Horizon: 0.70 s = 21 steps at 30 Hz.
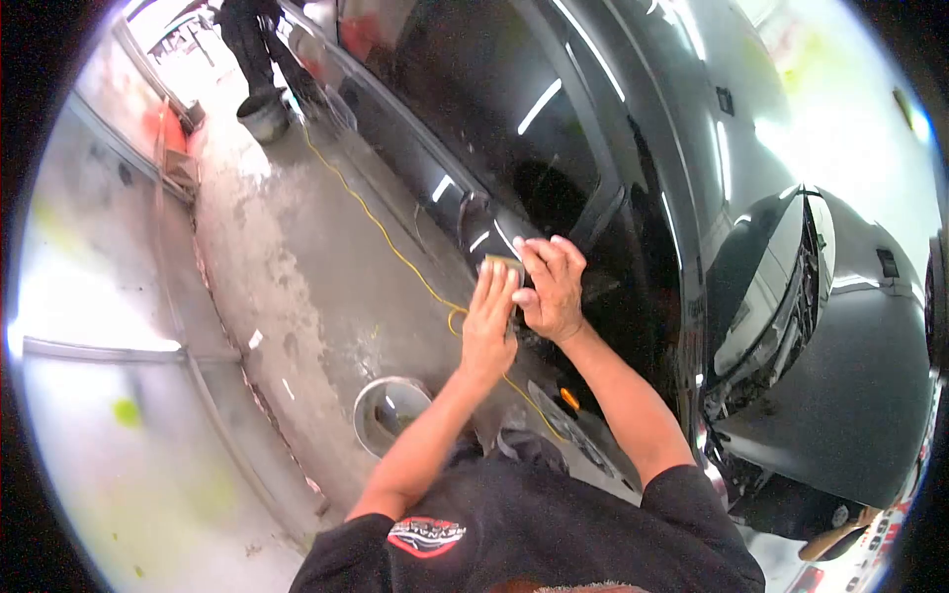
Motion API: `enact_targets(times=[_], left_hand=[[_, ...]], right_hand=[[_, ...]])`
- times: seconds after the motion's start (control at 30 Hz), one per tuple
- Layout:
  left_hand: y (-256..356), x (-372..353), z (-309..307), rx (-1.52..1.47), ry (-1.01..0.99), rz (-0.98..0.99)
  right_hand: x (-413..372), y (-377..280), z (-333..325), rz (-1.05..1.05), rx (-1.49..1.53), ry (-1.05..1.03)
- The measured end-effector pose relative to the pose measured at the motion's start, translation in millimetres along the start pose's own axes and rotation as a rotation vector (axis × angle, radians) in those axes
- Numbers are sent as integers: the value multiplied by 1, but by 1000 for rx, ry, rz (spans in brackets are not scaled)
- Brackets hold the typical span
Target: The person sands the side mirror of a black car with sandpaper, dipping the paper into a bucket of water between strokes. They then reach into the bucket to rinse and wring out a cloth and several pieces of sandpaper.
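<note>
A pale, smudged panelled wall (89,282) stood at nine o'clock, beside a stained grey concrete floor (262,272). Bright white light (190,42) glared near ten o'clock.

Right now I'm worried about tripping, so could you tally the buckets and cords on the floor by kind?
Buckets: 2, a dark bucket farther off and a pale bucket nearer
Cords: 1, a yellow cord
Total: 3
</note>
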<state>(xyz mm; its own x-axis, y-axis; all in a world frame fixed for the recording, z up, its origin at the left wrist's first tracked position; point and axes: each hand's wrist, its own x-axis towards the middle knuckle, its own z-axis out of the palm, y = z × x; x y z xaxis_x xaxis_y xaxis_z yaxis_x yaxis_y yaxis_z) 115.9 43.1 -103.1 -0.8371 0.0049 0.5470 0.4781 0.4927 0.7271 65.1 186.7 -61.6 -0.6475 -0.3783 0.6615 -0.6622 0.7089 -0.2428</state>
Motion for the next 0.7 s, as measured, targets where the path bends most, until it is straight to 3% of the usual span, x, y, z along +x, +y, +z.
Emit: enact_targets(times=[0.13,0.2,0.27,0.33,0.43,0.6,0.7], left_hand=[[-24,65,-16,91,29,48],[-32,111,-24,28,-24,-93],[-43,100,-13,80,29,-25],[-16,65,-5,191,91,106],[26,14,6,194,-50,163],[17,95,-15,220,-22,25],[28,76,1,321,-3,64]], right_hand=[[2,-2,-3,-5,26,37],[7,-6,-8,-5,40,32],[8,-5,-5,-24,52,66],[8,-2,-6,-32,108,89],[7,2,-12,-13,225,55],[3,-12,-39,90,475,200],[-25,-19,-51,113,473,231]])
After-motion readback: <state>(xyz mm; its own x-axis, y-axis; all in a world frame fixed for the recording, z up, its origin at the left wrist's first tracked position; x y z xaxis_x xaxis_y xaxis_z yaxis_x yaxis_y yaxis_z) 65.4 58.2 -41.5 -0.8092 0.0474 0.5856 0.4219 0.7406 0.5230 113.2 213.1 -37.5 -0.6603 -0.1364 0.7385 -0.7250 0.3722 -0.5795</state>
